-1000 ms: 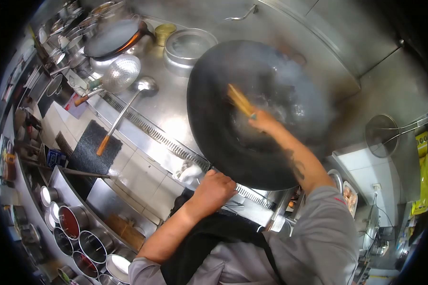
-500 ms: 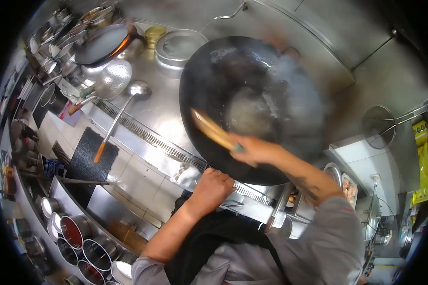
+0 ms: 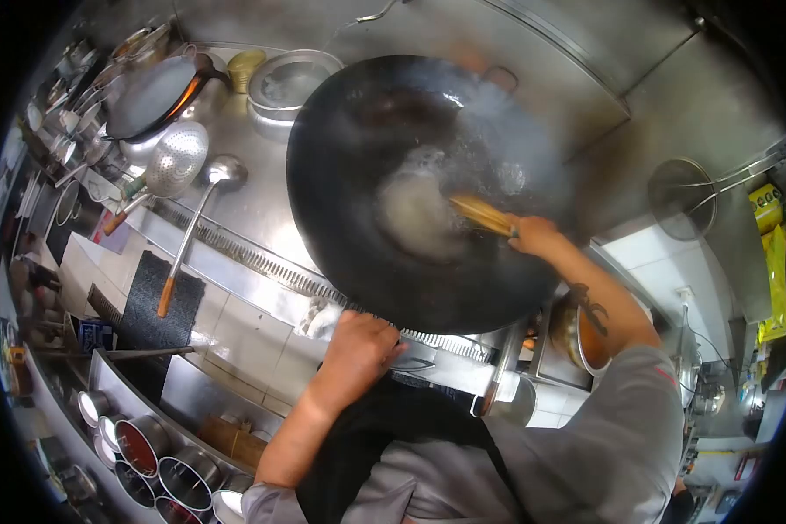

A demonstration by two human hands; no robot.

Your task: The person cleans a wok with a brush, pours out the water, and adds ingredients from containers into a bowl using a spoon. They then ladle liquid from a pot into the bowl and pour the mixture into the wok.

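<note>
A large black wok (image 3: 349, 253) sits on the stove, with cloudy water pooled in its middle and steam over its right side. My right hand (image 3: 534, 237) is closed round a bamboo wok brush (image 3: 480, 214), whose bristle end reaches into the wok right of the pool. Below the wok's near edge, my left hand (image 3: 362, 342) has its fingers curled at the stove front; what they grip, if anything, is hidden. A crumpled white cloth (image 3: 320, 316) lies just left of that hand.
Left of the wok are a ladle (image 3: 227, 170), a perforated skimmer (image 3: 178, 157) and a lidded steel pot (image 3: 279, 109). A grated gutter (image 3: 244, 247) runs along the stove front. Right of the wok stands a pot with orange contents (image 3: 592, 336); a mesh strainer (image 3: 683, 199) hangs farther right.
My right hand has carried the brush from the wok's left wall to right of its middle. My left hand keeps its curled grip near the rim. The view has shifted slightly.
</note>
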